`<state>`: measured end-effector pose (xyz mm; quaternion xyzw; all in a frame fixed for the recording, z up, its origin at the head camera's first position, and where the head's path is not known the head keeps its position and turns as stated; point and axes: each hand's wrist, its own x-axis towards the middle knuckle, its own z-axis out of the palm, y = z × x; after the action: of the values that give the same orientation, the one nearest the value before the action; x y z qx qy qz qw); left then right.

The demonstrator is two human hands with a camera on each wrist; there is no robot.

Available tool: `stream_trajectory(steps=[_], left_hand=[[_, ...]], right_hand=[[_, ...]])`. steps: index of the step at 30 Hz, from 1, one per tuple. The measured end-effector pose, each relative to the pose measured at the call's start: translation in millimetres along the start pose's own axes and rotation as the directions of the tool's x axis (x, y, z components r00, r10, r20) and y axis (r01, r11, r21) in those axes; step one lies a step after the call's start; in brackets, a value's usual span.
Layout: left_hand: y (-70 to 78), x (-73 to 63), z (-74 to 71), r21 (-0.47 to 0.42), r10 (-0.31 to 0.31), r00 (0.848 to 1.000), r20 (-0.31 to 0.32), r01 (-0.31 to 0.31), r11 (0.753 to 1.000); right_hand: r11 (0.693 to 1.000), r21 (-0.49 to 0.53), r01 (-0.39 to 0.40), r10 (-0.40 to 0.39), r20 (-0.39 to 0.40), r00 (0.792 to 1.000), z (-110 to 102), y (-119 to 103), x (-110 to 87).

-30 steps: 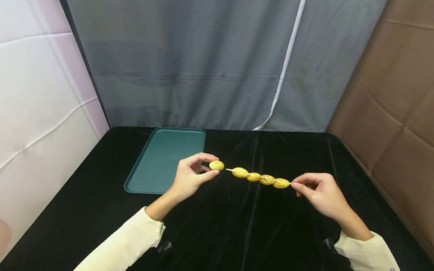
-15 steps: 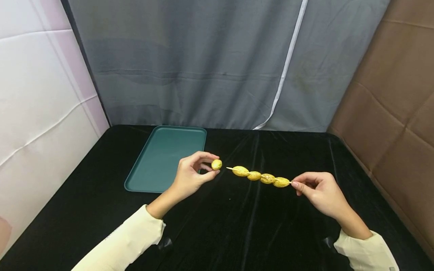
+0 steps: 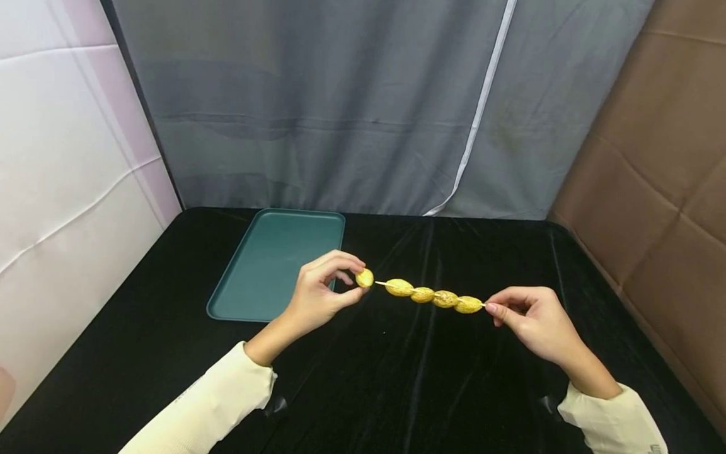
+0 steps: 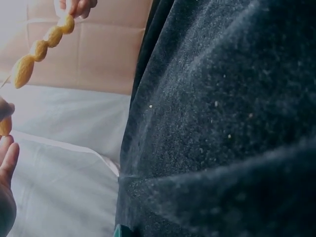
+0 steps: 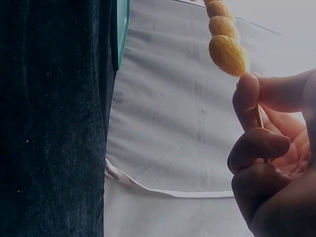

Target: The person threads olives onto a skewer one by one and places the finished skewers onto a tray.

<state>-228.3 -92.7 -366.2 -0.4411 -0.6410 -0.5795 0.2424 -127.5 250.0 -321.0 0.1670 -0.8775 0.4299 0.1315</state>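
In the head view my left hand (image 3: pixel 317 291) pinches a small yellow oval fruit (image 3: pixel 365 277) between thumb and fingertips. Just to its right is the pointed end of a thin wooden skewer (image 3: pixel 381 284); whether the tip touches the fruit I cannot tell. Several similar yellow fruits (image 3: pixel 399 287) sit in a row along the skewer. My right hand (image 3: pixel 533 321) grips the other end between thumb and fingers. The right wrist view shows the skewer's stem (image 5: pixel 260 121) running down inside the curled fingers. Only part of the left hand (image 4: pixel 6 168) appears in the left wrist view.
A green rectangular tray (image 3: pixel 278 252) lies at the back left of the black-covered table (image 3: pixel 363 391), partly behind my left hand. Grey curtain (image 3: pixel 340 126) closes the back. White cloth (image 3: pixel 74 157) hangs on the left, brown panelling (image 3: pixel 652 164) on the right.
The fruit in my left hand has been turned between the fingertips, and the gap between it and the skewer tip has narrowed. My right hand has shifted very slightly left with the skewer.
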Motion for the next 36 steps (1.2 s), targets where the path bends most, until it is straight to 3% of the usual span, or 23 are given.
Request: stream_trajectory(steps=[10,19,23,28,36], left_hand=[[-2.6,-0.6,-1.3,0.029,0.048,0.998,0.046,-0.049,0.998],[-2.7,-2.4,-5.7,0.112,0.07,0.996,0.063,-0.077,0.991],[-1.4,-2.8,-5.9,0.101,0.079,0.994,0.08,-0.087,0.991],[-0.7,-2.9,-5.9,0.052,0.071,0.991,0.112,-0.077,0.996],[0.1,-5.8,-8.1,0.012,0.014,0.994,0.109,-0.016,1.0]], right_hand=[[1.0,-0.008,0.003,-0.003,0.006,1.0,-0.2,-0.2,-0.6],[1.0,-0.02,0.021,-0.021,0.009,1.0,-1.2,-0.8,-2.4],[0.999,-0.035,0.023,-0.023,0.014,1.0,-0.7,-0.8,-3.4],[0.999,-0.039,0.025,-0.024,0.013,1.0,0.2,-0.6,-3.4],[0.999,-0.049,0.02,-0.02,0.015,1.0,0.4,0.0,-4.0]])
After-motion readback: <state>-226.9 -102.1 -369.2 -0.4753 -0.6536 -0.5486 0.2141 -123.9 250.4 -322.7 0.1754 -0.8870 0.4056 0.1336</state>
